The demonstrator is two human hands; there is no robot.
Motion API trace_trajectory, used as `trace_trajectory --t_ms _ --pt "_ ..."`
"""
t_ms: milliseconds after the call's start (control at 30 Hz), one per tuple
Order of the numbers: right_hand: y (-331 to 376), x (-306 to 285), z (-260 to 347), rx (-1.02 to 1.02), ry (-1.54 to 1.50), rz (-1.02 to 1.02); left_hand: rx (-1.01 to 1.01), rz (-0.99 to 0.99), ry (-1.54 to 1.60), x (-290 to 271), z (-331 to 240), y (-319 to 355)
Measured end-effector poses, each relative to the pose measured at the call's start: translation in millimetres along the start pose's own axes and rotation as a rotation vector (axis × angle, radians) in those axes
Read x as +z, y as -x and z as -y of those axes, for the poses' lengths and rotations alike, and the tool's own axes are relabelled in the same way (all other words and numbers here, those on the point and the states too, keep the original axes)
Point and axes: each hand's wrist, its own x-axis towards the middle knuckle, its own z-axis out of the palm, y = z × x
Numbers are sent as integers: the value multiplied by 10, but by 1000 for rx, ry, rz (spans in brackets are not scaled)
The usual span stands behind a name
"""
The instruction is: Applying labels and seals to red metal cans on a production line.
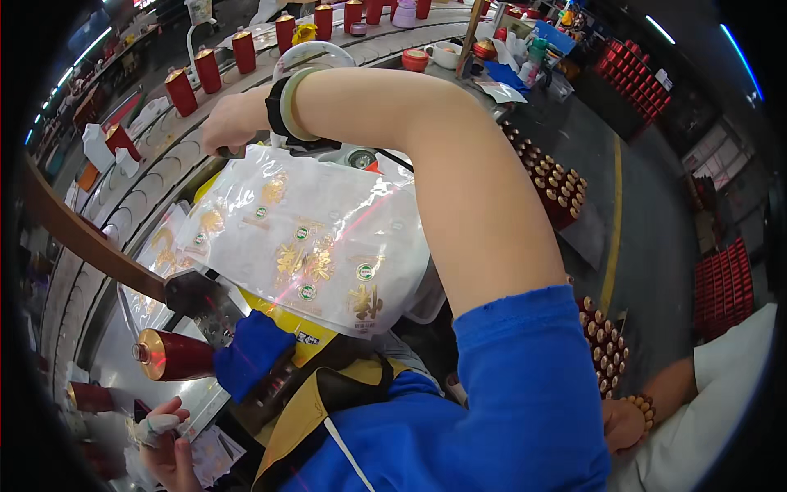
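Observation:
My right arm reaches across to the upper left, and my right hand (232,121) is closed in a fist at the top edge of a shiny decal sheet (246,225) with gold and green prints. A small dark piece shows beneath its fingers; I cannot make out what it is. My left hand (170,451) is low at the left, fingers and thumb apart, with white wrapping on a finger. Above it a red bottle (176,356) with a gold neck lies sideways against a blue cloth (252,353) on a dark fixture. Another red bottle (90,397) lies beside it.
A curved conveyor (156,164) carries several upright red bottles (243,51). A brown bar (90,234) crosses the left side. Gold-topped bottles (602,344) stand in groups at right. Another person's hand (625,424), with a beaded bracelet, is close by at the lower right.

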Motion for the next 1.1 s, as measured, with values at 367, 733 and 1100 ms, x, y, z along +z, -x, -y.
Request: trace_trajectory --t_ms 367,733,1100 --pt "145 -97 -77 74 -19 -53 -71 -58 29 105 51 -36" --pt "215 -134 -104 118 38 -17 -22 379 -190 470 -478 -404" --pt "380 -136 -451 261 120 -92 -37 168 -50 424 -152 -205"
